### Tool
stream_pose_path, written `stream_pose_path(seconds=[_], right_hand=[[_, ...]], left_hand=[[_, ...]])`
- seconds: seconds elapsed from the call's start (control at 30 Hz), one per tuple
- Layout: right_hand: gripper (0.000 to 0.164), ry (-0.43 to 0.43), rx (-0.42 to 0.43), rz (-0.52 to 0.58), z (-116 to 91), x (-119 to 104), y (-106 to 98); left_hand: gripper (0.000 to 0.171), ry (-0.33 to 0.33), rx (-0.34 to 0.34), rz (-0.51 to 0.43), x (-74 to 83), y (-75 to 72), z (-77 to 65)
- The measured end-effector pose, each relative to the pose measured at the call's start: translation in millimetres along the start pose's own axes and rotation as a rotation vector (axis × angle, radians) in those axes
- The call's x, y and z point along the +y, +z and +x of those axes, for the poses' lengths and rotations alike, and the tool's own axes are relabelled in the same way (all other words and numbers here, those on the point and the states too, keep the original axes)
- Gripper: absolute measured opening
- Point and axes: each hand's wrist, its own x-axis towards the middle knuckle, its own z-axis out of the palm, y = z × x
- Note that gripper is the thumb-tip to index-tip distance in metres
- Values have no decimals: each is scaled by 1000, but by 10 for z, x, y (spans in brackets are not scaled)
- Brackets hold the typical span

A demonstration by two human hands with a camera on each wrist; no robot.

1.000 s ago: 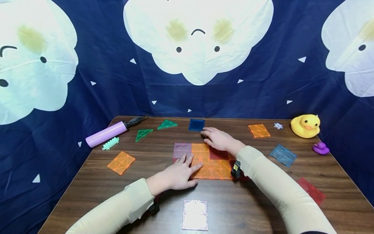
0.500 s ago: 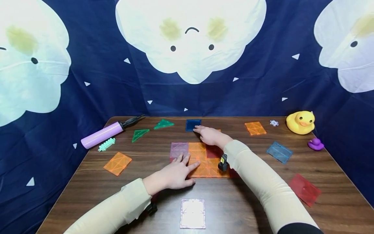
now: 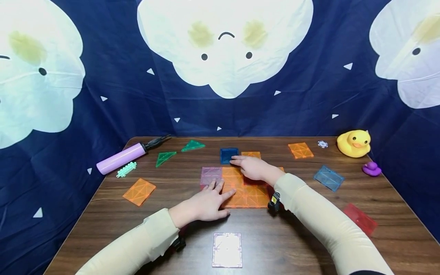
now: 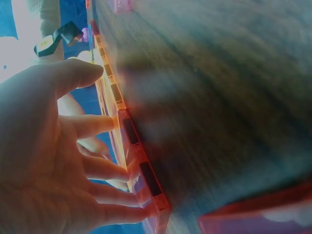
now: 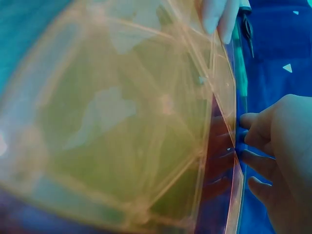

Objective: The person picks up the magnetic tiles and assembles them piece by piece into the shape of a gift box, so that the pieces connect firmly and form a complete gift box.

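My left hand [image 3: 207,205] lies with spread fingers on the left side of a flat block of see-through tiles. Under or beside its fingertips are a purple tile [image 3: 210,175] and, in the left wrist view, a red tile edge [image 4: 139,151]. Orange tiles [image 3: 252,196] form the block's middle and front. My right hand [image 3: 253,167] reaches over a dark red tile [image 3: 251,182], and its extended fingertips touch the right side of a dark blue square tile [image 3: 226,155]. Behind that hand lies another orange tile [image 3: 252,154], partly hidden.
Loose tiles lie around: green triangles [image 3: 193,145], orange squares [image 3: 139,191], a blue tile [image 3: 328,178], a red tile [image 3: 359,218] and a shiny pale tile [image 3: 227,250]. A lilac pump [image 3: 121,158] stands out at left, a yellow duck [image 3: 354,144] at right.
My right hand moved left to the dark blue tile, then drew back toward me, and the tile slid nearer the block. The left hand stays in place.
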Motion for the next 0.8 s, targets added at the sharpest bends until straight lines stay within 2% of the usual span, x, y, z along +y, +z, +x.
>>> stream_pose_path(seconds=[0.2,0.53,0.67,0.8], right_hand=[[47,-24,36,-27,-138,-13,23],[46,-47,60,-9,-246,-40,31],[44,-77,143,19,-391,-85,1],[39,-176,275,49,-620,-194,-37]], left_hand=[[68,0,-5,-2,-6,3,2],[67,-3,-5,-4,-10,-8,-7],[64,2,-6,6,-10,-5,-2],[61,7,1,23,-15,-5,-5]])
